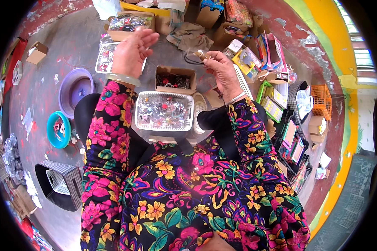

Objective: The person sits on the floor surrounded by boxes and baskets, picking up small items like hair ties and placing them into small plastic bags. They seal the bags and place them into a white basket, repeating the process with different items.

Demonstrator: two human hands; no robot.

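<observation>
My left hand point(132, 50) is raised with its fingers apart and nothing in it, over a white basket point(99, 67) that it partly covers. Between the thumb and fingers of my right hand point(223, 70) is a hair tie point(192, 58), a dark thin loop with a small gold-brown piece at the fingertips. Below and between my hands stands an open cardboard box point(176, 88) of small dark and red items. Nearer to me, a white plastic basket point(163, 125) is filled with small items in clear wrapping.
Purple point(63, 90) and teal point(50, 140) basins stand on the floor at left, near a checkered bin point(73, 188). Packed cartons point(132, 21) and a crumpled brown cloth point(188, 37) lie ahead. Boxes, a black crate point(295, 142) and an orange crate point(321, 102) line the right wall.
</observation>
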